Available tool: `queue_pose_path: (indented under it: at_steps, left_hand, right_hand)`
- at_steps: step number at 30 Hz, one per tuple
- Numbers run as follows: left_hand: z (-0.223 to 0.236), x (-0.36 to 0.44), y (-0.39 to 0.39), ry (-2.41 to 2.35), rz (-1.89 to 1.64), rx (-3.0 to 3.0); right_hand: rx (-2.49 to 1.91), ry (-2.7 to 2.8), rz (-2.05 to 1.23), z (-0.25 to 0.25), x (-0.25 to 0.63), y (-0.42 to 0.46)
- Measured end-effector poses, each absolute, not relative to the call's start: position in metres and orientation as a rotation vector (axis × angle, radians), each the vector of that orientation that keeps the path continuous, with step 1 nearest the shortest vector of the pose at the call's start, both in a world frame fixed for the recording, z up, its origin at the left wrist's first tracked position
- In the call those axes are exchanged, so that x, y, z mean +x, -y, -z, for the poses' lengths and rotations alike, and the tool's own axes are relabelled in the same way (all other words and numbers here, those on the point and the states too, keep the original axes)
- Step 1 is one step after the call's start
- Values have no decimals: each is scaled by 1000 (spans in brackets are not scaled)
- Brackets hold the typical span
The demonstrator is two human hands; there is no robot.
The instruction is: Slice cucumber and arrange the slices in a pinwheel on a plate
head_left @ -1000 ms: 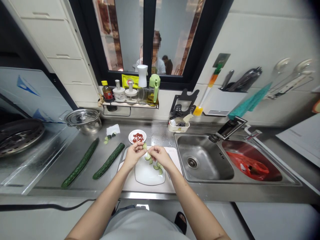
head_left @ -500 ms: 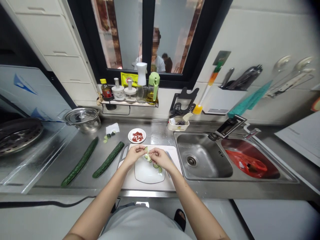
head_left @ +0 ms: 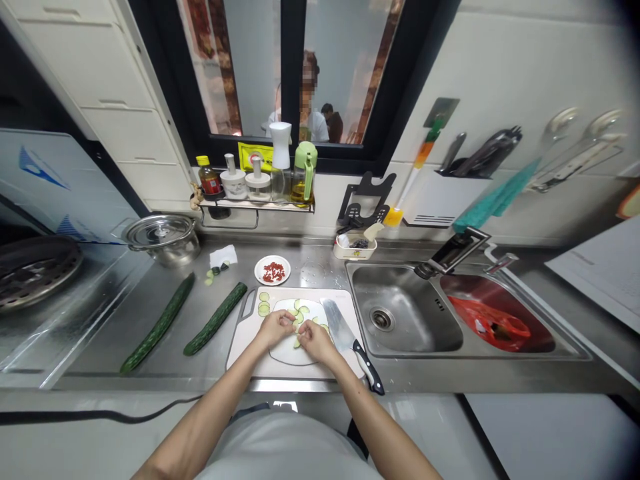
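Note:
My left hand [head_left: 278, 328] and my right hand [head_left: 316, 340] meet fingertip to fingertip low over a white plate [head_left: 285, 355]. Both are closed in a pinch on a small cucumber slice [head_left: 298, 343], partly hidden by the fingers. Several pale green cucumber slices [head_left: 302, 311] lie curved in the upper middle of the plate, others by its right side. Under the plate is a light cutting board [head_left: 245, 353], with round slices [head_left: 263, 308] at its upper left. A kitchen knife [head_left: 345, 333] rests on the board's right side, its black handle past the front edge.
Two whole cucumbers [head_left: 216, 321] lie left of the board. Behind it stands a small dish of chopped red pieces [head_left: 273, 270]. A double sink [head_left: 400, 327] is on the right, a lidded steel pot [head_left: 165, 241] on the left. Bottles stand on a wall rack [head_left: 260, 205].
Both hands have come down and nearer to my body, over the plate's middle. Slices on the plate, round slices at the board's corner and the knife now show more fully.

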State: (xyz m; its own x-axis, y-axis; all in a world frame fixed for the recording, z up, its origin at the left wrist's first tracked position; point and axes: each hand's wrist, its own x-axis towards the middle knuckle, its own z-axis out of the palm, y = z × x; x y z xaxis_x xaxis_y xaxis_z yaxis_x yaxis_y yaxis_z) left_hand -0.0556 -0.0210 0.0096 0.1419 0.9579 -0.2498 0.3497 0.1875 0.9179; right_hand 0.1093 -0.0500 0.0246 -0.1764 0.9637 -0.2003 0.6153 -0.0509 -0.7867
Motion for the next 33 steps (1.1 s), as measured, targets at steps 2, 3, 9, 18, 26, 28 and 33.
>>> queue_pose_path:
  at_steps: [2,3,9,18,26,28,33]
  left_hand:
    - [-8,-54,25,-1470,-664,1413]
    - [-8,-53,26,-1505,-630,1439]
    - [-10,-51,32,-1590,-492,1519]
    - [-20,-46,41,-1668,-339,1703]
    - [-23,-46,49,-1676,-285,1916]
    - [-25,-48,51,-1666,-296,1940]
    - [-27,-51,54,-1655,-256,1959]
  right_hand:
    - [-1717,1881,-1068,-27,109,54]
    - [-1739,1915,-1050,-28,109,56]
    - [-1786,2049,-1026,-35,103,66]
    - [-1902,2215,-900,-37,98,70]
    - [-1932,2322,-816,-37,98,76]
    - [-1931,2336,-793,-36,99,78]
    - [-1914,2380,-764,-32,100,83]
